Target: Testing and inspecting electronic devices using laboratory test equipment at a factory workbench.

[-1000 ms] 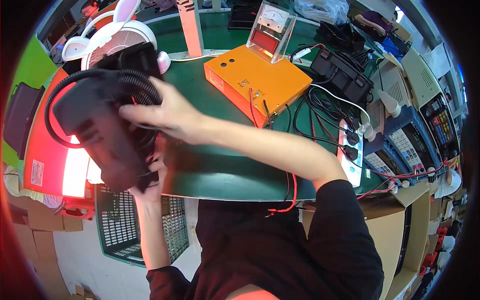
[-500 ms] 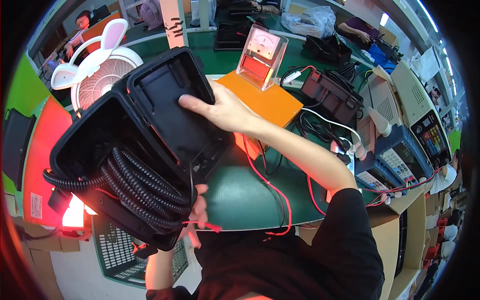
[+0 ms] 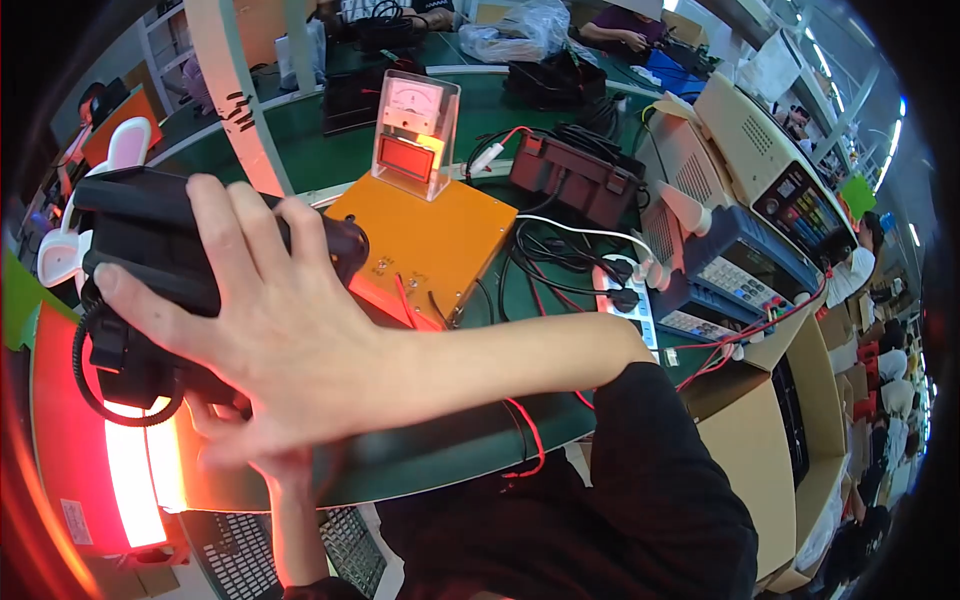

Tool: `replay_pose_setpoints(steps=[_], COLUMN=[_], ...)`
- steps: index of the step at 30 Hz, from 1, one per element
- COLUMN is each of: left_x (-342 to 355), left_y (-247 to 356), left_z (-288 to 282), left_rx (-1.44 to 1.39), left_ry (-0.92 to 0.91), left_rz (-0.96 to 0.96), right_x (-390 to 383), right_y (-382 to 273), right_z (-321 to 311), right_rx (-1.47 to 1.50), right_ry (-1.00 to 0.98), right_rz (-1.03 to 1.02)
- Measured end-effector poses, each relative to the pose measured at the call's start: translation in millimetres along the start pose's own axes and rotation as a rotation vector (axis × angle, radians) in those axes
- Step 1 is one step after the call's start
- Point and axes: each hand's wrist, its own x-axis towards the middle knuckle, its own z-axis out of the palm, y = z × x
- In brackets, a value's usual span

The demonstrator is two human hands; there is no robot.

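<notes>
I hold a black device (image 3: 140, 235) with a coiled black hose (image 3: 95, 385) at the left, above the green table's (image 3: 440, 450) edge. My right hand (image 3: 270, 330) reaches across from the right and presses flat on its near face with fingers spread. Under the device, my left hand (image 3: 245, 450) supports it from below, only its fingers showing. An orange box (image 3: 435, 245) with red leads lies just right of the device. A clear-cased analog meter (image 3: 410, 130) stands at the box's far edge.
A white power strip (image 3: 625, 295), tangled black cables (image 3: 550, 250), a dark red-brown unit (image 3: 580, 175) and bench instruments (image 3: 760, 170) fill the right side. A red glowing panel (image 3: 130, 480) and a wire basket (image 3: 240, 555) sit at lower left. Cardboard boxes (image 3: 770, 440) stand right. Other people work beyond.
The black device has turned and dropped lower at the left. Its open inside no longer faces me. My right hand now spreads across its near face.
</notes>
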Motion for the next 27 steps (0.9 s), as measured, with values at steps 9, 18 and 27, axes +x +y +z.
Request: replay_pose_setpoints(steps=[9, 18, 27], left_x=[41, 95, 98], left_y=[-12, -19, -47], left_z=[0, -17, -29], left_rx=[0.185, 0.518, 0.449], left_ry=[-0.545, -0.871, -0.907], left_rz=[-0.099, -0.163, -0.234], right_x=[24, 108, 144], right_y=[59, 142, 255], right_z=[-37, -114, 13], right_rx=[0.024, -0.860, -1.013], right_ry=[-0.109, -0.198, -0.649], right_rz=[-0.077, -0.122, -0.314])
